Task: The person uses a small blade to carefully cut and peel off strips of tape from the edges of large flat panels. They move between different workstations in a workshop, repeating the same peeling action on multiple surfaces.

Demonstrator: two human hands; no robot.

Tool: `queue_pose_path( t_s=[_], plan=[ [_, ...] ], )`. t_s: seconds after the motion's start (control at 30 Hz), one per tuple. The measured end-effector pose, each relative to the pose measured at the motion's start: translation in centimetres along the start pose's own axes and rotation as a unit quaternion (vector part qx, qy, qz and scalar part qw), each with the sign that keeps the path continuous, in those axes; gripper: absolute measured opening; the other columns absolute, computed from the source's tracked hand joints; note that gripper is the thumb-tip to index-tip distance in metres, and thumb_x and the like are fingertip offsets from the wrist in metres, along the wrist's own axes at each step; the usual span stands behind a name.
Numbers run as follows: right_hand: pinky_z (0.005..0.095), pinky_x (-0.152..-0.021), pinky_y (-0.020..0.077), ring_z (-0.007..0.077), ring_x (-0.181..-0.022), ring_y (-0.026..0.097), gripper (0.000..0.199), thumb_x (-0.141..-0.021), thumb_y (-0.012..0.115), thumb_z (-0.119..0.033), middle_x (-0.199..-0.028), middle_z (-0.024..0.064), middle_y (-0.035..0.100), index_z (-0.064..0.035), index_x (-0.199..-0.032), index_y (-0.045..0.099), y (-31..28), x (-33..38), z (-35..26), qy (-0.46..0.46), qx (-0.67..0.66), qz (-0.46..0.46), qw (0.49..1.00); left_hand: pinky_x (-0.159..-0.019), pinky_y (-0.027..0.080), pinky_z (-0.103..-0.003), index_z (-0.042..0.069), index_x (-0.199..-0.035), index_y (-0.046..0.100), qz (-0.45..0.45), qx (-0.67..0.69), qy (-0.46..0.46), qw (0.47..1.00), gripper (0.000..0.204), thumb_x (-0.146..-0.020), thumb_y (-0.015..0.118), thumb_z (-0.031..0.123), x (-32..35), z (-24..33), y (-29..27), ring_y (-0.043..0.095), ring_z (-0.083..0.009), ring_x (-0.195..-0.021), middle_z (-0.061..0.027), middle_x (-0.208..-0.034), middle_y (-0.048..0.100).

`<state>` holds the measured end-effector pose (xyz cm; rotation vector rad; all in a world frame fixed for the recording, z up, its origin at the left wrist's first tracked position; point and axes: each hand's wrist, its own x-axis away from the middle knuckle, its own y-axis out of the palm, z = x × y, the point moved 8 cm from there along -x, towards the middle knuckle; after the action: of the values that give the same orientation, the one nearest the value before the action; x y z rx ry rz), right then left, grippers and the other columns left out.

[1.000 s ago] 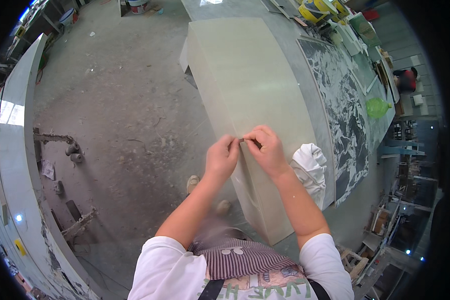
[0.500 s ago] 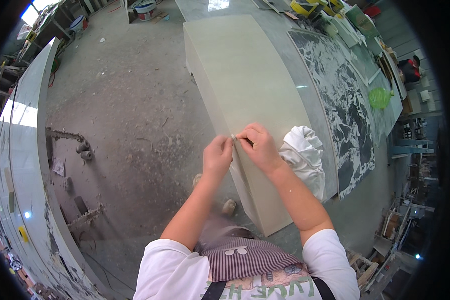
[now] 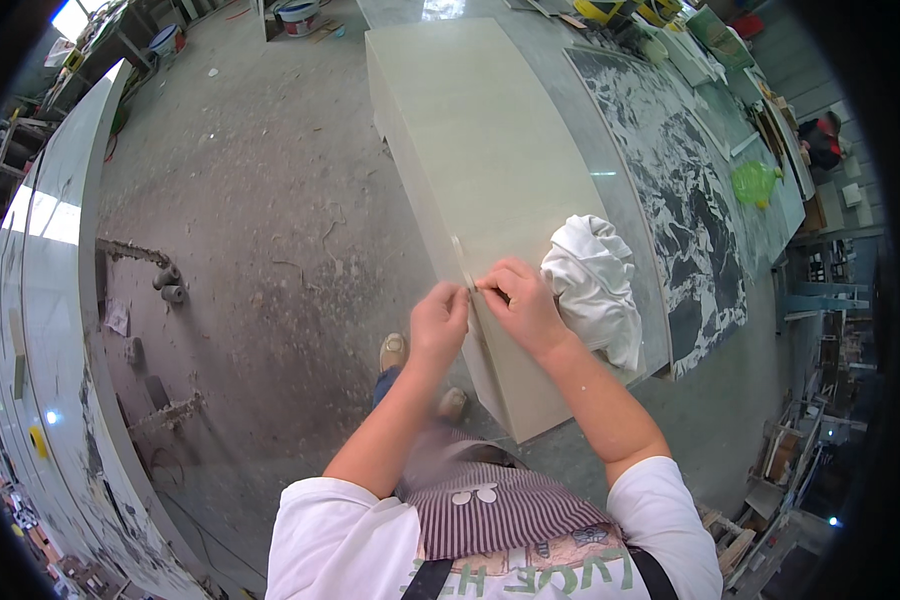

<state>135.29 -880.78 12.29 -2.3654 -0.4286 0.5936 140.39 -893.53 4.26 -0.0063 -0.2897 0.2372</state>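
A long cream box-shaped slab piece (image 3: 480, 130) lies in front of me, its long left edge running away from my body. At that edge my left hand (image 3: 438, 320) and my right hand (image 3: 522, 305) are closed in pinches, almost touching each other. Between them a thin pale strip (image 3: 458, 250) shows, reaching up along the edge past my fingertips; its material is too small to make out. A crumpled white cloth (image 3: 598, 290) rests on the slab piece, right of my right hand.
A black-and-white marbled slab (image 3: 670, 190) lies on the grey table to the right, with a green plastic bottle (image 3: 755, 184) beyond it. On the left stands a long glossy white slab (image 3: 55, 300). Buckets (image 3: 297, 17) stand on the dusty floor at the back.
Both hands have moved along the edge toward the slab piece's near end, still pinching. More of the pale strip now shows beyond them. One shoe has come further into view.
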Motion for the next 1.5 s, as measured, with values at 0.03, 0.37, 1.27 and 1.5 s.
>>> queue_pose_path(
  t_s=[0.03,0.37,1.27,1.5],
  plan=[
    [0.0398,-0.068,0.0493,0.0316,-0.078,0.06,0.007,-0.077,0.067,0.002,-0.082,0.0111,0.061,-0.0024,-0.082,0.064,-0.2,0.5,-0.1,-0.001,-0.001,0.001,1.0,-0.052,0.042,-0.024,0.001,-0.088,0.064,0.003,-0.008,0.006,1.0,0.016,-0.098,0.061,0.014,0.5,-0.2,0.1,0.05,-0.0045,-0.057,0.0024,-0.063,0.055],
    [0.0401,-0.068,0.05,0.032,-0.079,0.061,0.01,-0.075,0.069,0.004,-0.084,0.0121,0.061,-0.0022,-0.081,0.063,-1.0,5.0,-0.8,0.0,-0.01,-0.008,1.0,-0.054,0.042,-0.025,0.001,-0.088,0.064,0.011,-0.03,0.027,0.999,0.017,-0.097,0.062,0.015,4.6,-2.1,1.3,0.05,-0.005,-0.058,0.0017,-0.064,0.055],
    [0.0368,-0.069,0.0503,0.0284,-0.08,0.061,0.013,-0.077,0.072,0.003,-0.088,0.0111,0.063,-0.0022,-0.087,0.065,-3.7,18.0,-4.1,-0.029,0.014,-0.039,0.999,-0.061,0.049,-0.036,0.0,-0.093,0.065,-0.009,-0.086,0.055,0.995,0.016,-0.095,0.062,0.015,17.7,-4.7,4.2,0.059,-0.0266,-0.063,-0.0188,-0.073,0.061],
    [0.0408,-0.073,0.0509,0.0329,-0.081,0.06,0.013,-0.076,0.072,0.0,-0.089,0.0129,0.063,-0.0038,-0.086,0.064,-4.4,21.3,-4.9,-0.027,0.032,-0.052,0.998,-0.065,0.051,-0.039,0.0,-0.092,0.065,-0.072,-0.146,0.007,0.987,0.019,-0.096,0.061,0.018,20.5,-6.5,5.1,0.064,-0.034,-0.069,-0.021,-0.078,0.064]
  ],
)
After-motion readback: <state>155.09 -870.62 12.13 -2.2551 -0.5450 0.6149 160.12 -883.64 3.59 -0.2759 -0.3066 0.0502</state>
